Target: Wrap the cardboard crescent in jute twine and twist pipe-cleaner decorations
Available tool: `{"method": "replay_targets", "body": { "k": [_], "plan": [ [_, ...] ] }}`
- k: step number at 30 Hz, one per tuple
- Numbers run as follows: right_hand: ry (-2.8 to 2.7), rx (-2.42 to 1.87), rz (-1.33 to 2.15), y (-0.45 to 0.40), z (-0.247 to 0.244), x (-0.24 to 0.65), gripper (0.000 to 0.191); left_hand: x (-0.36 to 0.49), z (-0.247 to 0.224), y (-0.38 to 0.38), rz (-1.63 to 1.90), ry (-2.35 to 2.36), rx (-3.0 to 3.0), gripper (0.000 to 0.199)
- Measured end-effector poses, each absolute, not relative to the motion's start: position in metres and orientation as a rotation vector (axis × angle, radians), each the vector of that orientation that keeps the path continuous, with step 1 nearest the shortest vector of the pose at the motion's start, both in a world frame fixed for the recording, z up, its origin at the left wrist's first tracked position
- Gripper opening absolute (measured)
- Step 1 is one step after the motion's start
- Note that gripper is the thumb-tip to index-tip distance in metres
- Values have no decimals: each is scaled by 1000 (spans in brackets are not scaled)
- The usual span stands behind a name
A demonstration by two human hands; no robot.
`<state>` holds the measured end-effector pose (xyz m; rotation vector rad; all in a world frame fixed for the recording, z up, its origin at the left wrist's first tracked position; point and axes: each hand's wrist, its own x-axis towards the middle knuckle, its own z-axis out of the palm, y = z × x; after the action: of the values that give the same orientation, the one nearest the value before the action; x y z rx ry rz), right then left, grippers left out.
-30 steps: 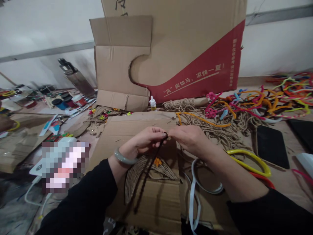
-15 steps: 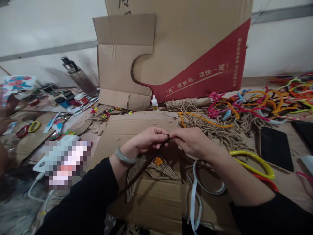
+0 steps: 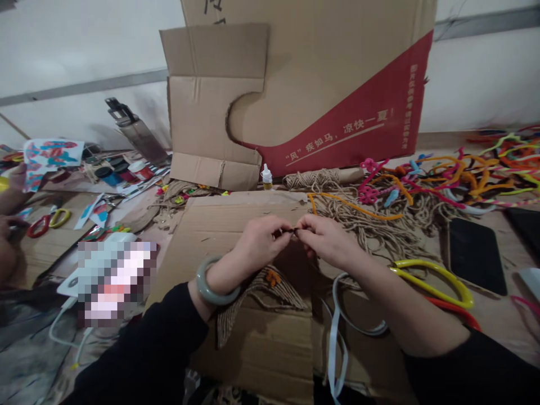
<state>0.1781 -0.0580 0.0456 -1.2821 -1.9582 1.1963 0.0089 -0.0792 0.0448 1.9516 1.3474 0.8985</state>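
Both hands meet over the cardboard sheet (image 3: 236,211), fingertips almost touching. My left hand (image 3: 261,239), with a pale bangle (image 3: 206,281) at its wrist, pinches one bit of a thin dark brown pipe cleaner (image 3: 294,230). Close beside it, my right hand (image 3: 324,236) grips the same pipe cleaner between thumb and fingers. Most of that strand is hidden by the hands. Beneath them lies a curved piece of glued twine rows (image 3: 248,301), with a small orange flower (image 3: 273,277) on it.
Yellow-handled scissors (image 3: 447,275) and a phone (image 3: 476,256) lie right, behind them colourful pipe cleaners (image 3: 464,174) and loose twine (image 3: 371,225). A glue bottle (image 3: 267,177) stands ahead. Left are a power bank (image 3: 80,275) and another person's hand with painted paper (image 3: 53,154).
My left hand has turned over, its back now up. The dark strand's long tail no longer shows across the twine piece. At far left, the other person's painted paper has shifted.
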Motion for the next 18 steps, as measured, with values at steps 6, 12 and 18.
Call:
{"method": "replay_targets", "body": {
  "k": [6,12,18],
  "plan": [
    [-1330,-1158,1767,-65,47,167,11,8,40,-83,987,1382,2070,11],
    [-1486,-1024,1452,-57,42,177,21,6,52,-67,1020,1161,1166,9],
    [-1629,-995,1411,-62,34,163,27,6,57,-64,1127,972,751,20]
  ]
}}
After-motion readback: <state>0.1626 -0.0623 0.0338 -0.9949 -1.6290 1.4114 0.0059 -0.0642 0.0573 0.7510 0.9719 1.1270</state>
